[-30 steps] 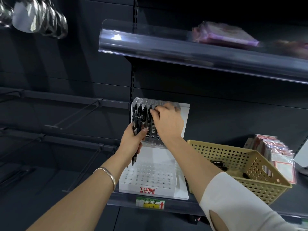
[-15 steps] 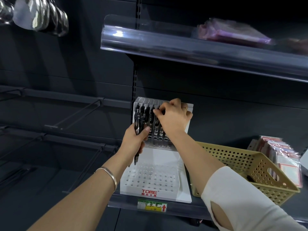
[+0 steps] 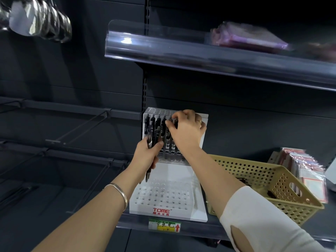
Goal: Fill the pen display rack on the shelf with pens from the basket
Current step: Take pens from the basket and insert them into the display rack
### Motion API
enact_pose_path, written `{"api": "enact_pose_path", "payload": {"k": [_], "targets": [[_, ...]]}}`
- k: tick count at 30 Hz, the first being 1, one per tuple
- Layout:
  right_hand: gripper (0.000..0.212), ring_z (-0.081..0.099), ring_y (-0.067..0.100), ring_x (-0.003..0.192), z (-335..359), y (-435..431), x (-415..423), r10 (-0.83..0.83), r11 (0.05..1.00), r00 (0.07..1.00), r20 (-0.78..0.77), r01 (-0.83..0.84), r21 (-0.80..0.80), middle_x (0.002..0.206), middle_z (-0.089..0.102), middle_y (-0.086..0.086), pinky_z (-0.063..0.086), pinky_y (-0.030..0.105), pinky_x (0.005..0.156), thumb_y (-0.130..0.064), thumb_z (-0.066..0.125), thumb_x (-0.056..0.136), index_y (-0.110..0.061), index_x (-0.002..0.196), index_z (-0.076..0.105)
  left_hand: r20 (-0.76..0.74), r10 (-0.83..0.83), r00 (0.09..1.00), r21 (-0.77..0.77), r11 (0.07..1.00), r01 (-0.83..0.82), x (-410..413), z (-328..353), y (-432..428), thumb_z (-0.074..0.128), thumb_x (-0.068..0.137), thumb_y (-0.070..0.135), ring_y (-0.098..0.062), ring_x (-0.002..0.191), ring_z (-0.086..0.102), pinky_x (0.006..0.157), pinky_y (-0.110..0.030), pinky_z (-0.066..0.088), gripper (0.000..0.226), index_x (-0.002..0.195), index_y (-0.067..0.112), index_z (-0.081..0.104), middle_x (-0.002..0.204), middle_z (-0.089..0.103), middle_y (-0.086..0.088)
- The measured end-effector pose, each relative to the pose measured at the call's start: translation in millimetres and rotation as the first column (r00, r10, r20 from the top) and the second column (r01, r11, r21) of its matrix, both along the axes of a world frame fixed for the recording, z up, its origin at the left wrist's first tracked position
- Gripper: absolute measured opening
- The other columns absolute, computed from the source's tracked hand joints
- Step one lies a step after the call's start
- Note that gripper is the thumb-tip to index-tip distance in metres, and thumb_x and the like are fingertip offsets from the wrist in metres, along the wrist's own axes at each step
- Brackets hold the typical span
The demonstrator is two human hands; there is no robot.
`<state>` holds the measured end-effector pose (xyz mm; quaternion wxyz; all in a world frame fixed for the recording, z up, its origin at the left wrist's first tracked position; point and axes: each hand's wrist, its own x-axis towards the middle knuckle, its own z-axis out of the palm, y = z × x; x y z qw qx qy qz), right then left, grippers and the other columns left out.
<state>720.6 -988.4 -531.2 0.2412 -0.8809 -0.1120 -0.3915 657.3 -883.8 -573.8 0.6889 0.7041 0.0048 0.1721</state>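
Observation:
A white pen display rack (image 3: 168, 200) marked TOME stands on the shelf, with many holes in its lower tier. Several black pens (image 3: 158, 130) stand upright in its upper back tier. My left hand (image 3: 148, 154) grips a bundle of black pens in front of the rack's left side, their tips pointing down. My right hand (image 3: 185, 130) pinches the top of a pen at the upper tier, beside the standing ones. A tan perforated basket (image 3: 283, 186) sits just right of the rack, with a few dark pens showing inside.
A clear-fronted upper shelf (image 3: 218, 57) overhangs the rack, holding a purple packet. Packaged cards (image 3: 305, 171) stand right of the basket. Bare metal hooks (image 3: 80, 128) jut out at left. Shiny ladles (image 3: 40, 22) hang top left. A price tag (image 3: 164, 225) marks the shelf edge.
My right hand has shifted slightly right and up along the upper tier, from reaching into the row to pinching a pen top. The left hand keeps its bundle in place.

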Motion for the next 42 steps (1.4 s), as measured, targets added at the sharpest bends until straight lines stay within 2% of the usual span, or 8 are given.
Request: {"api": "enact_pose_path", "payload": {"k": [5,10,15,24,30,34,38,42], "targets": [[0.011,0.058,0.031,0.09,2.4,-7.4,-18.4,0.038,0.999,0.981,0.19,-0.032,-0.035,0.098,0.062,0.007,0.046,0.04,0.075,-0.028,0.065,0.083,-0.018,0.085,0.07,-0.007,0.017,1.0,-0.05,0.999,-0.018,-3.4,4.8,-6.1,0.048,0.095,0.013,-0.015,0.044,0.037,0.039,-0.023,0.033,0.01,0.087,0.011,0.054,0.055,0.038,-0.001],[0.023,0.058,0.013,0.088,2.2,-9.2,-38.9,0.425,0.905,0.853,-0.302,-0.404,0.133,0.104,0.062,0.002,0.049,0.029,0.077,-0.029,0.048,0.096,-0.014,0.105,0.063,0.023,-0.011,1.0,-0.012,1.0,0.011,-8.6,6.3,-11.8,0.05,0.095,0.015,-0.017,0.045,0.042,0.043,-0.026,0.036,0.017,0.078,0.013,0.047,0.056,0.044,-0.002],[0.018,0.053,0.002,0.073,-0.3,-14.2,-49.1,0.552,0.822,0.743,-0.378,-0.41,0.394,0.074,0.061,-0.01,0.043,0.018,0.07,-0.025,0.053,0.094,-0.012,0.101,0.064,0.005,-0.01,1.0,0.003,1.0,0.01,-12.0,5.0,-9.8,0.058,0.091,0.016,-0.014,0.041,0.039,0.039,-0.026,0.033,0.018,0.101,0.01,0.044,0.056,0.047,0.003],[0.03,0.061,0.028,0.073,1.3,-18.7,-57.0,0.637,0.755,0.584,-0.503,-0.339,0.562,0.073,0.058,0.014,0.055,0.054,0.078,-0.027,0.064,0.087,-0.012,0.067,0.048,-0.045,0.004,0.999,0.155,0.988,0.003,-15.0,11.4,-14.3,0.062,0.082,0.005,-0.024,0.044,0.043,0.047,-0.032,0.038,0.022,0.099,0.01,0.049,0.054,0.055,-0.006],[0.024,0.044,0.006,0.037,7.4,-30.7,-59.1,0.669,0.691,0.585,-0.458,-0.263,0.673,0.063,0.053,0.005,0.051,0.029,0.053,-0.026,0.055,0.093,-0.014,0.075,0.048,-0.006,-0.197,0.98,0.026,0.98,0.197,-31.0,16.2,-14.3,0.052,0.095,0.015,-0.024,0.068,0.065,0.059,-0.032,0.053,0.016,0.111,0.017,0.051,0.084,0.067,-0.011],[0.017,0.045,0.005,0.039,7.1,-34.4,-52.6,0.603,0.739,0.646,-0.468,-0.231,0.633,0.07,0.059,0.006,0.039,0.019,0.039,-0.026,0.049,0.097,-0.012,0.087,0.05,-0.032,-0.102,0.994,0.03,0.994,0.103,-30.8,12.4,-7.7,0.048,0.096,0.015,-0.024,0.09,0.069,0.079,-0.036,0.055,0.02,0.116,0.017,0.049,0.102,0.07,-0.007],[0.025,0.056,0.009,0.058,5.1,-34.4,-49.3,0.568,0.768,0.69,-0.448,-0.249,0.59,0.094,0.062,0.009,0.039,0.018,0.042,-0.024,0.051,0.096,-0.011,0.118,0.049,0.021,0.08,0.997,0.108,0.991,-0.081,-30.2,16.8,-4.1,0.047,0.096,0.008,-0.016,0.08,0.065,0.062,-0.019,0.049,0.012,0.102,0.018,0.051,0.094,0.068,-0.004],[0.018,0.054,0.005,0.057,8.1,-31.2,-52.6,0.615,0.755,0.675,-0.408,-0.354,0.552,0.093,0.063,0.009,0.039,0.02,0.046,-0.023,0.053,0.095,-0.016,0.111,0.049,0.042,0.065,0.997,0.241,0.968,-0.073,-27.0,23.9,1.0,0.057,0.091,0.007,-0.007,0.053,0.042,0.049,-0.021,0.033,0.018,0.079,0.021,0.058,0.057,0.055,0.013]]}}
